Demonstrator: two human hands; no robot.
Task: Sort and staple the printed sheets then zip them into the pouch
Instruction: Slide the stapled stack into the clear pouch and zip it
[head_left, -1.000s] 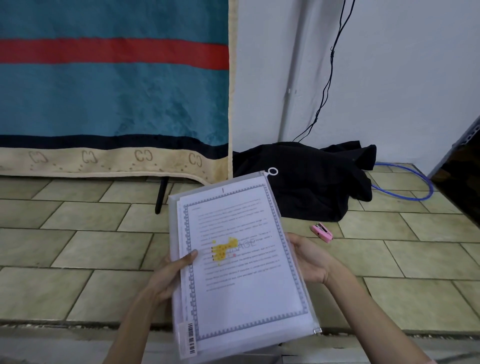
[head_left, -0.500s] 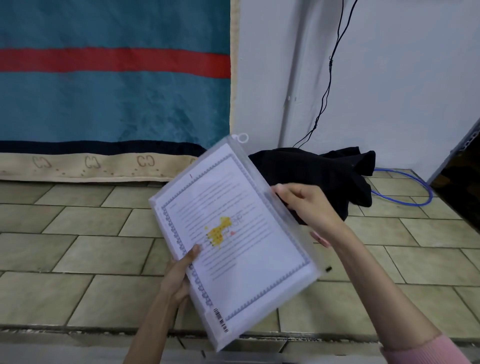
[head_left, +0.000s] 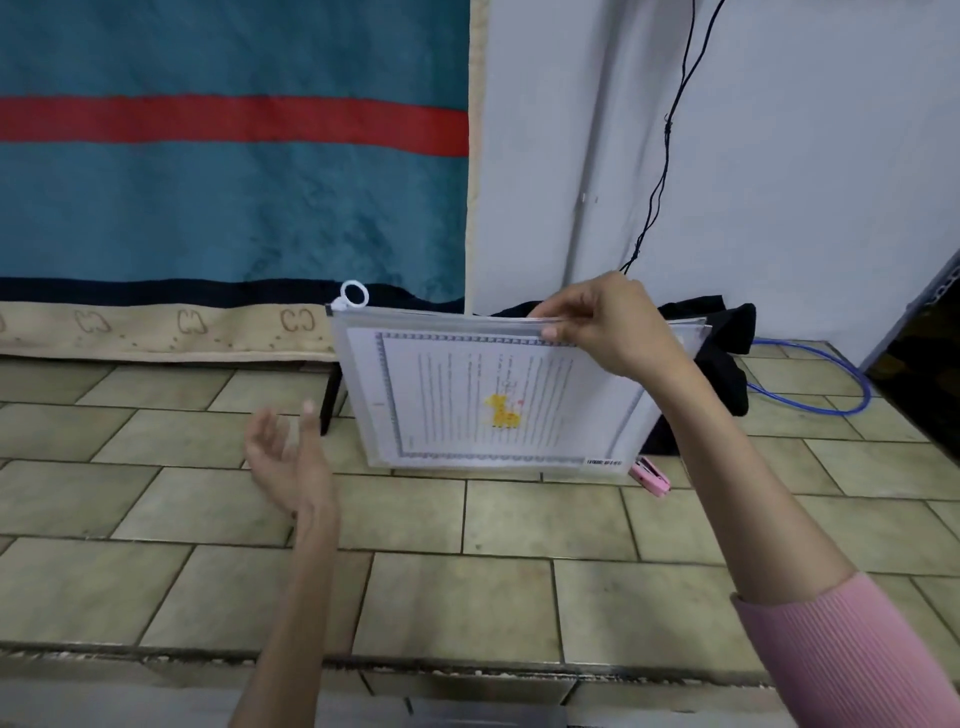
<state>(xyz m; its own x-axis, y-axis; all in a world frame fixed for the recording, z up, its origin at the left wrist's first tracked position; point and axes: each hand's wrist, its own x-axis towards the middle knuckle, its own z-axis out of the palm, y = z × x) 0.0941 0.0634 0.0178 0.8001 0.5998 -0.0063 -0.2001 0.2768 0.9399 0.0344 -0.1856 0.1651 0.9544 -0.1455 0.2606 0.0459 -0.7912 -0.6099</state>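
A: What does the pouch look like from where we stand?

B: We see a clear plastic pouch held upright, long side level, with its zip edge on top. A white ring pull sits at the top left corner. Inside are the printed sheets, turned sideways: rows of text in a patterned border, with a small yellow giraffe picture near the middle. A barcode label shows at the lower right corner.

A: What is around it?

B: Below it is a tiled surface, whose front edge runs along the bottom of our view. A teal blanket with a red stripe hangs behind on the left, a white wall on the right. Dark cloth lies behind the pouch, and a pink stapler rests on the tiles just beside its lower right corner.

A: And our hands?

B: Our right hand pinches the zip edge, right of centre, thumb in front. Our left hand hangs open, palm up, fingers loosely spread, holding nothing, near the pouch's lower left side but apart from it.
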